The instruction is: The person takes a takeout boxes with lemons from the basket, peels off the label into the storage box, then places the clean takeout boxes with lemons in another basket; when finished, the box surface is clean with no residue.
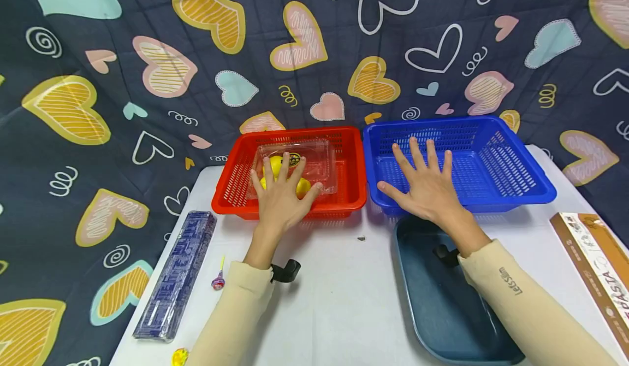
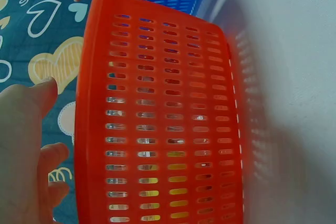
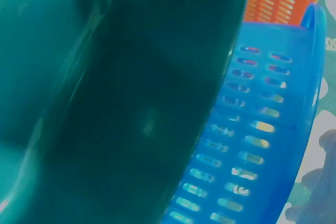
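My left hand is held palm down with spread fingers above the front of a red basket. Inside that basket lies a clear plastic box with yellow rounded things, partly hidden by the fingers; their kind is unclear. Over the front rim of a blue basket, my right hand also spreads its fingers. Neither hand holds anything. In the left wrist view, the left hand appears beside the red basket's slotted wall. The right wrist view shows the blue basket's wall.
A dark teal tray lies under the right forearm. At left are a long blue patterned package, a lollipop and a yellow wrapped item. A brown box lies at right. Heart-print cloth hangs behind.
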`<control>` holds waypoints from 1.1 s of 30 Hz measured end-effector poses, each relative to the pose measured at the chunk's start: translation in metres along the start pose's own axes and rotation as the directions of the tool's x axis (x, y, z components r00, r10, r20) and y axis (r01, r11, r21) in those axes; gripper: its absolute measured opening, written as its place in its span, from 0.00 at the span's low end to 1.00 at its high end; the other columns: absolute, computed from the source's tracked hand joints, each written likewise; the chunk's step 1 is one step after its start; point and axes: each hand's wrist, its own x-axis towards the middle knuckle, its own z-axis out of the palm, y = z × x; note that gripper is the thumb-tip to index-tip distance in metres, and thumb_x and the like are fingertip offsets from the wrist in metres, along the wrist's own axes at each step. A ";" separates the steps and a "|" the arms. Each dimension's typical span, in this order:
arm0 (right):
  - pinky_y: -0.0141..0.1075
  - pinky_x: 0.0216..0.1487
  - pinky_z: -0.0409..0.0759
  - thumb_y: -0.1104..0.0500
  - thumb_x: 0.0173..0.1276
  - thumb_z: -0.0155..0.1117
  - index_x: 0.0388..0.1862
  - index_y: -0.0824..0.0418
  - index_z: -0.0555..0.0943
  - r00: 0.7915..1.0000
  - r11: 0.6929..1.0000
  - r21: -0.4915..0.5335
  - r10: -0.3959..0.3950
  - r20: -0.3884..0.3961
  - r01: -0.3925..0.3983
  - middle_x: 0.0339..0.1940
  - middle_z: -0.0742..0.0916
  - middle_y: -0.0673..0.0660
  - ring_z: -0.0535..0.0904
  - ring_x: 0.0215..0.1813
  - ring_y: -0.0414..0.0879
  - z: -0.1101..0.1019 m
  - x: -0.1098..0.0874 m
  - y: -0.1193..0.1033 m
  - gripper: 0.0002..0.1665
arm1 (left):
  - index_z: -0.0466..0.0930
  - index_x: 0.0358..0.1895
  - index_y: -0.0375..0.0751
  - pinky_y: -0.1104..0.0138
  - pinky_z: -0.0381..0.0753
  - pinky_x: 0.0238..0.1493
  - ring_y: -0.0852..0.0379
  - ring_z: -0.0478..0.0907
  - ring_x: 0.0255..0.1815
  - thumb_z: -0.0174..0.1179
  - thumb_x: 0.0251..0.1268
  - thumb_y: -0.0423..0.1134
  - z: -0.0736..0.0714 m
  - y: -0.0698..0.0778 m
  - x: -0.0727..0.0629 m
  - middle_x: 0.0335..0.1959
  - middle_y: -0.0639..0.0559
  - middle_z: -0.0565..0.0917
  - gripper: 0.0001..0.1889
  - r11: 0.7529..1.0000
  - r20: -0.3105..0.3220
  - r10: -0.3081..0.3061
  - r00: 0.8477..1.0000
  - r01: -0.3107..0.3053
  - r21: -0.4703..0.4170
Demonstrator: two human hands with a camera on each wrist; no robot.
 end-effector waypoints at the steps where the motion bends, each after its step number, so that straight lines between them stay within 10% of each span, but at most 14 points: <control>1: 0.71 0.75 0.19 0.21 0.69 0.43 0.86 0.44 0.40 1.000 1.000 0.008 -0.002 0.001 0.002 0.87 0.41 0.62 0.28 0.84 0.70 0.000 0.001 -0.001 0.56 | 0.56 0.81 0.62 0.31 0.24 0.77 0.32 0.32 0.85 0.43 0.69 0.73 -0.001 0.000 0.000 0.86 0.47 0.49 0.41 1.000 -0.007 -0.001 1.000 0.001 -0.010; 33: 0.72 0.78 0.36 0.33 0.72 0.55 0.85 0.46 0.52 0.967 0.943 0.303 -0.195 0.164 0.139 0.86 0.53 0.62 0.43 0.84 0.69 -0.013 0.047 -0.047 0.48 | 0.66 0.77 0.59 0.29 0.29 0.77 0.31 0.43 0.84 0.53 0.71 0.62 -0.029 -0.029 -0.015 0.83 0.47 0.57 0.34 0.976 -0.116 -0.108 0.987 0.083 -0.202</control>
